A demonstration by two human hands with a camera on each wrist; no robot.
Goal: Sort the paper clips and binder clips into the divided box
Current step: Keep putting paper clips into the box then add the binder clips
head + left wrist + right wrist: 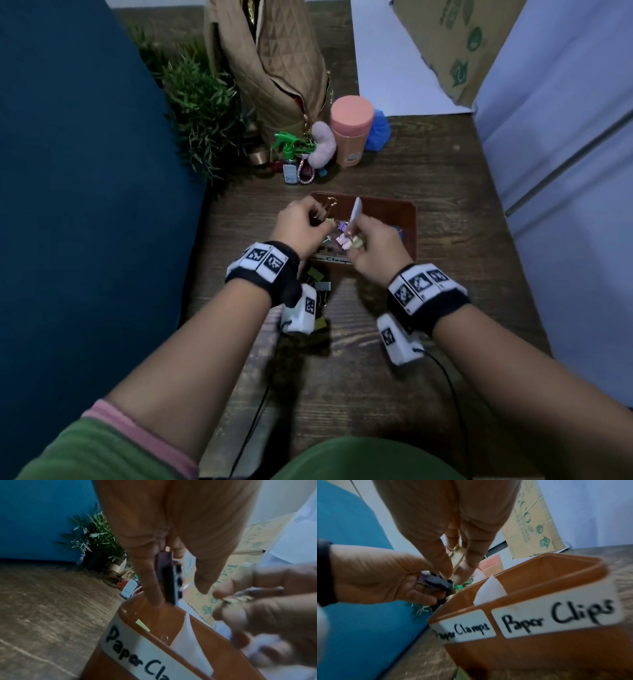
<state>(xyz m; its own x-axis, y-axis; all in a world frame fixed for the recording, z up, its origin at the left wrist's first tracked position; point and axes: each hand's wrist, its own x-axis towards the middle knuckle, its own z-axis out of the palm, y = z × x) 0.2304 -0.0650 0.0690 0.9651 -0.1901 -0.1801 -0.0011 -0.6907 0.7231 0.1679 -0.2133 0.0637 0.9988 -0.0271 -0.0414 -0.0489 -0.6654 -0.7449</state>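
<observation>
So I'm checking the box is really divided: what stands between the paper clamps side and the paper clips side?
A white card divider stands upright inside the brown box, between the two labelled sides; the right wrist view shows it best.

Dark wooden table (445, 212), brown divided box (409, 219), loose binder clips (322, 286), pink-lidded bottle (351, 132)

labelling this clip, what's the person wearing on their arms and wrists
Each wrist has a black band topped with white tiles bearing black square-code markers. Under each wrist hangs a small white camera block trailing a thin black cable. The green sleeves have a pink edge.
</observation>
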